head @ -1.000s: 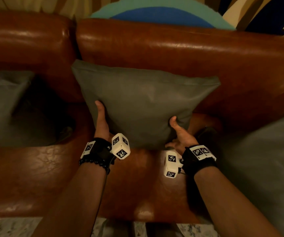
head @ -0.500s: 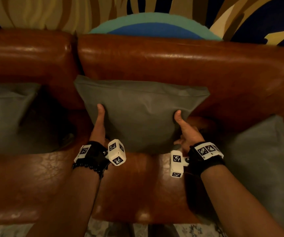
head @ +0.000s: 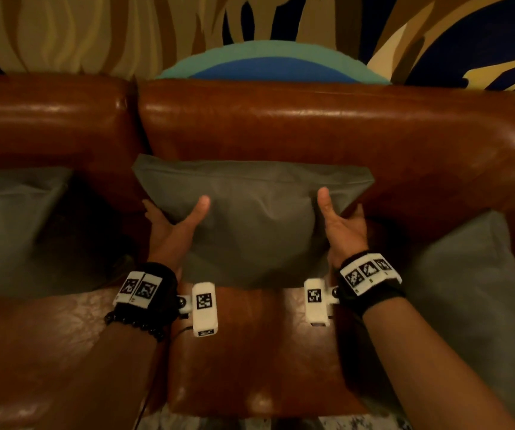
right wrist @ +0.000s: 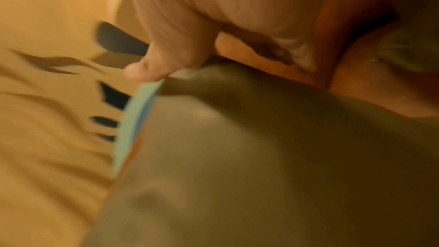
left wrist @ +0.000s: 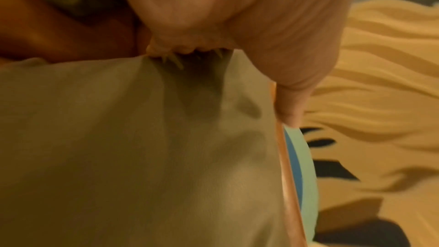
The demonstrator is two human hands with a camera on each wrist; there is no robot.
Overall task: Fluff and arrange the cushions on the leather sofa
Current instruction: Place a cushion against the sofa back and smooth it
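Observation:
A grey-green cushion [head: 256, 218] stands on the brown leather sofa [head: 281, 119], leaning on its backrest. My left hand [head: 172, 225] grips the cushion's left side with the thumb on the front; the fingers are tucked behind it. My right hand [head: 341, 225] grips the right side the same way. The left wrist view shows the cushion fabric [left wrist: 142, 157] puckered beneath my thumb [left wrist: 285, 63]. In the blurred right wrist view the cushion [right wrist: 261, 157] bulges below my right thumb [right wrist: 166, 53].
A second grey cushion [head: 10, 218] leans at the sofa's left, and a third [head: 473, 290] at the right by the armrest. Behind the backrest rises a painted wall [head: 94, 32] in tan, blue and teal. Patterned floor shows along the seat's front edge.
Both hands have slid up from the cushion's lower corners to its sides. The cushion now looks pressed inward and bulges at the front.

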